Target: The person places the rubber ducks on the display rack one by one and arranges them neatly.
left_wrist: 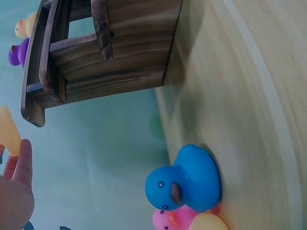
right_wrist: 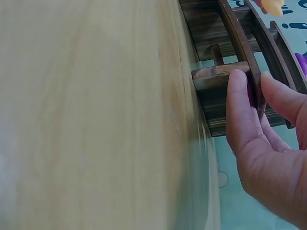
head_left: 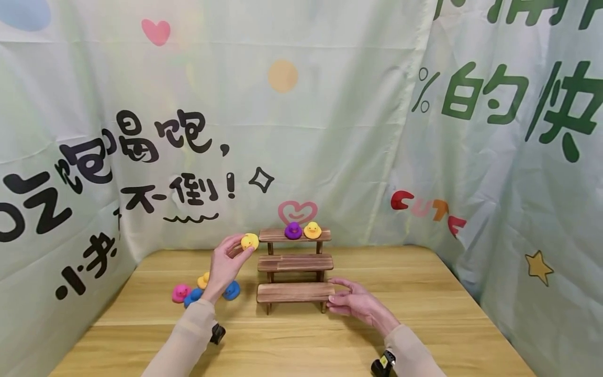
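My left hand (head_left: 227, 264) pinches a yellow rubber duck (head_left: 249, 241) beside the left end of the top step of a three-step wooden stand (head_left: 296, 262). At the stand's lowest step, my right hand (head_left: 355, 302) grips the right end; in the right wrist view its thumb and fingers (right_wrist: 238, 108) lie on either side of the board. A purple duck (head_left: 293, 230) and another yellow duck (head_left: 312, 230) sit side by side on the top step. The left wrist view shows only a part of the held duck at its left edge.
Left of the stand, several ducks lie grouped on the wooden table (head_left: 301, 340): a pink duck (head_left: 181, 293), blue ducks (head_left: 231, 290) and a yellow one (head_left: 203, 281), partly behind my left forearm. A printed cloth (head_left: 330, 157) hangs behind and along both sides of the table.
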The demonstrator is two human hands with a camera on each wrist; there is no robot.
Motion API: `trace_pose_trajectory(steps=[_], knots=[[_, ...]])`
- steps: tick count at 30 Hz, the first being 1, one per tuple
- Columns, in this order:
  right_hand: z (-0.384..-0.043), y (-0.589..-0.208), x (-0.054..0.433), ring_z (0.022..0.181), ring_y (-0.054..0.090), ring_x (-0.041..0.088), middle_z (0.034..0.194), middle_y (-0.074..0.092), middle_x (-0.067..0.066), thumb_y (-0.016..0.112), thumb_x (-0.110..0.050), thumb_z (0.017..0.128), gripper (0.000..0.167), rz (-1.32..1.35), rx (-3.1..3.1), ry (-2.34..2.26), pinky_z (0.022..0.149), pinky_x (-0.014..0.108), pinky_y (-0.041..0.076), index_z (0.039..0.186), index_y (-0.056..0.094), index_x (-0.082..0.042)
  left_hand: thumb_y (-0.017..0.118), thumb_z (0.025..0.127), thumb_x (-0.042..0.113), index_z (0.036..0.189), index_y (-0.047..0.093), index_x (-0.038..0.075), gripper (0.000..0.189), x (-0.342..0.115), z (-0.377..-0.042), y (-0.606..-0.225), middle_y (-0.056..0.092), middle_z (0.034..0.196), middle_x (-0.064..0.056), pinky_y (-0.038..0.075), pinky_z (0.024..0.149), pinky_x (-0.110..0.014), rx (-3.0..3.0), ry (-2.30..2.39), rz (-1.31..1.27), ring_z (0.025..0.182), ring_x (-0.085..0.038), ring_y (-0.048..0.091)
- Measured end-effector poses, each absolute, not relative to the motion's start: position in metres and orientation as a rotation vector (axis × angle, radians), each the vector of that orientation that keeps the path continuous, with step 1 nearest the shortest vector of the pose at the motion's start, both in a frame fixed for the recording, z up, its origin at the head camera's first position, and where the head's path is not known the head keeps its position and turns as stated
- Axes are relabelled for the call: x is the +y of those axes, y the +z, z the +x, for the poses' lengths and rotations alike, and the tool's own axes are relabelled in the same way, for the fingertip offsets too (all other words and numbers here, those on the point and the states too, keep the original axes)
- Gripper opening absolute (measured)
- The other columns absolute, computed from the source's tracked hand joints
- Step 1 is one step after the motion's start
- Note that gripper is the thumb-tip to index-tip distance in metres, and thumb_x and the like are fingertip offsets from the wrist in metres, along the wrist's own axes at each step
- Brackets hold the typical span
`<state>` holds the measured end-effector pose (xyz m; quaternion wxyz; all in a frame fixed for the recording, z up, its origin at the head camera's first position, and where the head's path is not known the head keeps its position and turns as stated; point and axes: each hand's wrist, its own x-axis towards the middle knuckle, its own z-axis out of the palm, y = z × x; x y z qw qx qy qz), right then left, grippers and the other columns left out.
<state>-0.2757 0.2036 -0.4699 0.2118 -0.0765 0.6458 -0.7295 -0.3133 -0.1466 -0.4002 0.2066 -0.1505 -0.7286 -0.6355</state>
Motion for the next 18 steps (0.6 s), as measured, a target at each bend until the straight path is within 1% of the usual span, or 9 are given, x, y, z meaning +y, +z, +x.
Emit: trace_pose_trajectory(steps=[2,6,9,15,18], knots=[[-0.275,-0.469,0.204,0.093,0.068,0.020,0.105,0.060,0.014,0.061,0.002,0.093,0.071,-0.212,1.794,-2.028,0.088,0.034,0.057,0.152,0.020,0.003,0.076,0.085,0.005,0.121,0.064,-0.005,0.040,-0.144,-0.312,-0.397,0.057,0.127,-0.019,0.053,0.095,-0.032,-2.022,-1.752,-0.441,0.116,-0.036,0.060],[-0.274,-0.469,0.204,0.093,0.068,0.021,0.106,0.059,0.015,0.060,0.002,0.093,0.070,-0.206,1.790,-2.027,0.090,0.035,0.056,0.152,0.020,0.003,0.078,0.083,0.010,0.120,0.066,-0.001,0.040,-0.143,-0.325,-0.406,0.059,0.126,-0.016,0.054,0.093,-0.033,-2.000,-1.720,-0.468,0.113,-0.032,0.063],[-0.274,-0.469,0.204,0.094,0.068,0.021,0.107,0.060,0.015,0.059,0.002,0.094,0.070,-0.203,1.786,-2.025,0.090,0.035,0.056,0.152,0.020,0.002,0.080,0.082,0.014,0.119,0.068,0.002,0.041,-0.142,-0.336,-0.412,0.060,0.126,-0.014,0.054,0.092,-0.034,-1.994,-1.705,-0.477,0.111,-0.031,0.065],[-0.276,-0.467,0.205,0.094,0.068,0.021,0.107,0.060,0.015,0.058,0.003,0.094,0.069,-0.197,1.792,-2.014,0.091,0.036,0.056,0.152,0.021,0.001,0.078,0.085,0.019,0.123,0.066,0.003,0.043,-0.138,-0.340,-0.406,0.058,0.131,-0.014,0.054,0.092,-0.032,-2.062,-1.678,-0.488,0.114,-0.034,0.064],[-0.277,-0.465,0.205,0.095,0.068,0.021,0.107,0.061,0.015,0.058,0.002,0.094,0.069,-0.198,1.793,-2.009,0.091,0.036,0.056,0.152,0.021,0.001,0.076,0.087,0.020,0.125,0.065,0.004,0.043,-0.135,-0.344,-0.403,0.058,0.130,-0.014,0.054,0.093,-0.034,-2.096,-1.657,-0.511,0.114,-0.034,0.063]])
